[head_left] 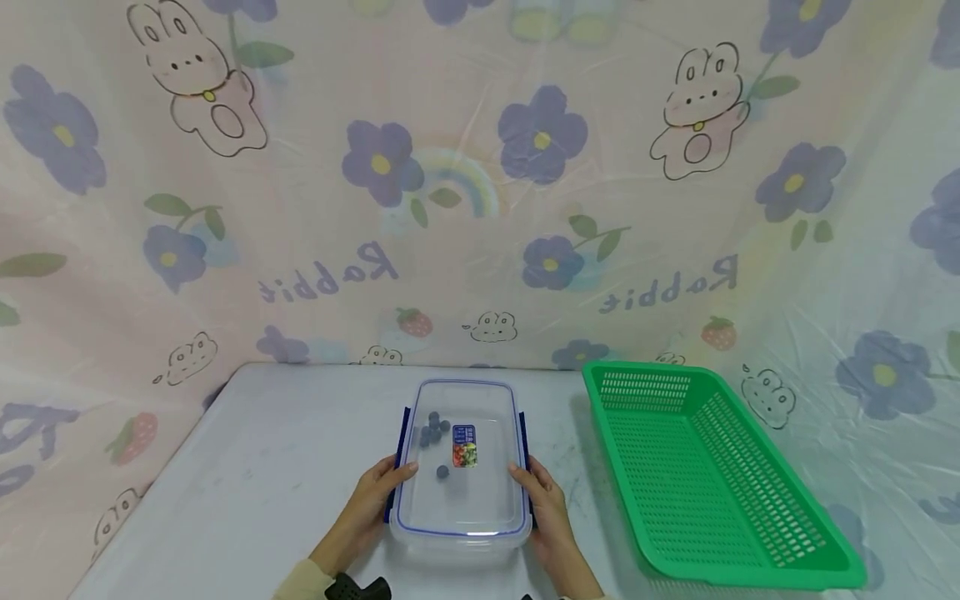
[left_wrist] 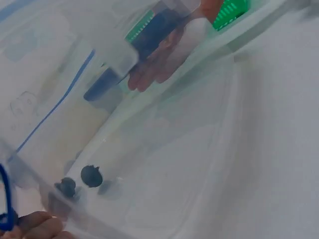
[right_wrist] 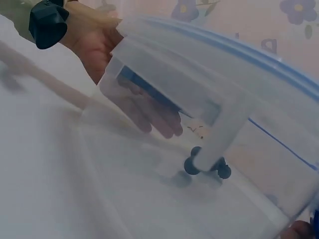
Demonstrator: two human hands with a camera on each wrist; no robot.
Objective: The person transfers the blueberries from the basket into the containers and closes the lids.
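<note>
A clear plastic food container (head_left: 491,492) with a blue-lined lid is held in front of me, its long sides running away from me. My left hand (head_left: 371,497) grips its left side, thumb over the lid's edge. On the opposite side my right hand (head_left: 550,504) holds it the same way. Dark blue latch flaps (head_left: 523,433) run along both sides. Several blueberries (head_left: 435,432) lie inside, most in a cluster at the left and one nearer me. Through the clear walls both wrist views show blueberries (left_wrist: 91,176) (right_wrist: 192,165) on the container's floor.
A green slotted plastic basket (head_left: 641,508) stands on the white table (head_left: 300,433) to the right of the container. Behind the table hangs a curtain (head_left: 465,250) printed with rabbits and flowers, which also closes off both sides.
</note>
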